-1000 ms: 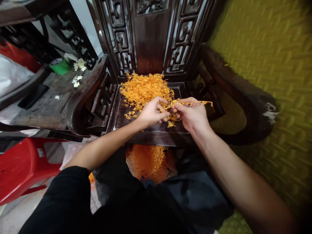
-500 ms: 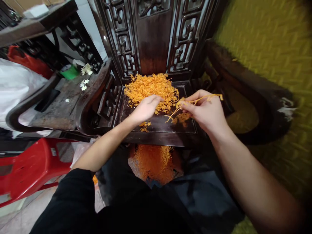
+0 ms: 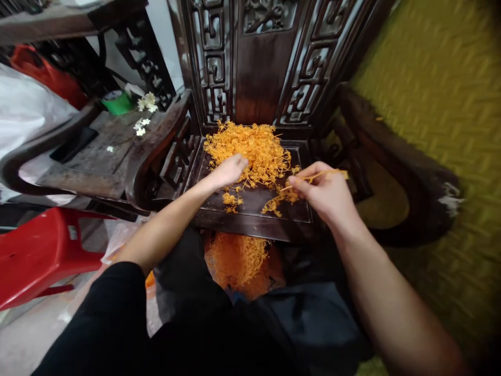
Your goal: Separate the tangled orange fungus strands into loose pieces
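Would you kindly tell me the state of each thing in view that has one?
Orange pile: heaped loosely on the seat
Left hand: at the pile, grip unclear
Right hand: pinching an orange strand
White flowers: scattered, in clusters
White bag: creased, bulging
Red chair: upright

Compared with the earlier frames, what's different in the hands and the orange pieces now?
The left hand has moved left, away from the right hand, to the near left part of the orange pile; whether it grips anything is unclear. The right hand still pinches a thin orange strand. The pile, green roll and white flowers stay put.
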Available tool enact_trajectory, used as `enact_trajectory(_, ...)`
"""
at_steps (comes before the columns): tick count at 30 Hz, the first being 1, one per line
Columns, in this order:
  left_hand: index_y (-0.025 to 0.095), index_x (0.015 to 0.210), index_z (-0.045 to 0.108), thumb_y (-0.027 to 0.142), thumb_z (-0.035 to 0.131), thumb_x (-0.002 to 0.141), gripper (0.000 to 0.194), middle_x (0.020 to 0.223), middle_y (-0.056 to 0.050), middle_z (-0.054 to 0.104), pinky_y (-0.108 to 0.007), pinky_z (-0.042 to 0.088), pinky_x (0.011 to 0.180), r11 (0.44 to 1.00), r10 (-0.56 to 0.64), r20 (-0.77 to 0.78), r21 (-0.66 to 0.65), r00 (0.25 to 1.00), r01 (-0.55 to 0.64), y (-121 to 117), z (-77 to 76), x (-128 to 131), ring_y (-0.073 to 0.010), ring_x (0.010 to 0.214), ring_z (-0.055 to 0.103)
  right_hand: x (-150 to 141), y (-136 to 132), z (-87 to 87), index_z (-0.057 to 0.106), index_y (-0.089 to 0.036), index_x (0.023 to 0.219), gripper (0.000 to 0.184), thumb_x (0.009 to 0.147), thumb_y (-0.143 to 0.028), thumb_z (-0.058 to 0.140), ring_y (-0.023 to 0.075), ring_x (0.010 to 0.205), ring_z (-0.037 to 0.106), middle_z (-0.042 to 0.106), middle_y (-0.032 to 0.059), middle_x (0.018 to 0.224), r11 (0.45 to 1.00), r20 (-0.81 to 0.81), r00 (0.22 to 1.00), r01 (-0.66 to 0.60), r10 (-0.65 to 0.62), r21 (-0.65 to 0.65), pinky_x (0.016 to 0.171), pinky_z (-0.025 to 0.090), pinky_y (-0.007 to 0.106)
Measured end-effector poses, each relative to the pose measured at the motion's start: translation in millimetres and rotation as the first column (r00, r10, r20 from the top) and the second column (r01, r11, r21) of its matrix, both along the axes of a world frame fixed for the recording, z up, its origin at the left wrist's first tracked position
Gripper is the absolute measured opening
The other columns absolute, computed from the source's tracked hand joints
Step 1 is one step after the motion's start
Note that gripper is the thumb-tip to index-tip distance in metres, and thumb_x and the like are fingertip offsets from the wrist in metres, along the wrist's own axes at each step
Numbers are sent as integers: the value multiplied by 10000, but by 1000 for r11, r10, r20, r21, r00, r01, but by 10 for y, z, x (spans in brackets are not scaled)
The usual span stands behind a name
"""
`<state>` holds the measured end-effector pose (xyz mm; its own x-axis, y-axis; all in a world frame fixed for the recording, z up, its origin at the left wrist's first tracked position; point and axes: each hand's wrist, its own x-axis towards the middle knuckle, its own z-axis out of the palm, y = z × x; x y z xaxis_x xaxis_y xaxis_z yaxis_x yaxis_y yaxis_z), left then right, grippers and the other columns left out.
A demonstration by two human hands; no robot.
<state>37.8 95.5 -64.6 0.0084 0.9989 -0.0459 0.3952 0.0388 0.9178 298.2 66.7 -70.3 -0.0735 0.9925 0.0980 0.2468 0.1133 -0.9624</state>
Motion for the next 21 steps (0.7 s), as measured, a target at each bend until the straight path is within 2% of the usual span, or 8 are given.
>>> enact_trajectory(1,182,634,557,439,731,883,397,535,17,489,-222,334,460,982,-129,-17,-140,992,125,-26,-119,0,-91,458,421,53,18,33,596,-230,738,386,664,-453,902,161,513,561,646,7,619,999,-72,997,35,-37,-23,464,421,285)
enact_trajectory(3,184,602,584,378,744,849,353,505,3,528,-219,301,409,879,-316,70,-352,946,320,-84,-289,24,-88,402,412,154,42,101,590,-238,780,380,681,-441,895,158,507,570,639,-2,624,995,-182,979,87,-94,-46,468,448,292)
enact_trajectory(6,180,661,668,290,761,788,191,628,-52,660,-214,334,409,808,-294,257,-448,921,383,-109,-360,36,-109,453,533,263,51,155,597,-246,818,345,701,-413,876,145,503,552,621,-17,641,992,-247,961,123,-121,-7,476,458,293)
enact_trajectory(8,183,669,681,241,762,769,141,696,-79,696,-220,333,411,819,-230,275,-463,933,339,-85,-329,18,-121,488,573,283,41,155,616,-246,829,305,743,-431,841,131,489,515,608,-25,636,991,-221,968,131,-122,28,467,432,283)
enact_trajectory(10,185,667,671,233,737,804,159,675,-72,673,-221,313,411,830,-224,286,-445,932,336,-64,-268,15,-109,472,542,244,9,144,673,-233,852,280,785,-470,805,127,504,510,633,-14,652,995,-78,993,88,-85,42,481,420,276)
enact_trajectory(13,187,704,655,262,700,874,191,645,-41,615,-213,300,432,863,-239,361,-346,901,368,-110,-136,91,-85,471,480,77,-70,130,766,-214,909,332,794,-525,789,167,640,603,733,31,782,990,222,965,-141,140,-14,578,468,293)
enact_trajectory(16,198,766,620,292,653,929,192,654,-17,589,-212,323,470,892,-245,416,-257,875,372,-249,-5,268,-87,510,473,-139,-132,110,777,-214,891,378,828,-584,735,182,680,611,731,29,777,941,296,894,-331,336,-69,605,464,298)
enact_trajectory(21,194,743,567,275,619,946,225,597,-2,535,-228,366,526,980,-165,223,-69,961,184,-310,79,520,-101,547,450,-297,-168,157,622,-187,639,451,860,-574,695,108,520,390,502,-20,555,965,297,919,-256,260,-52,495,301,269)
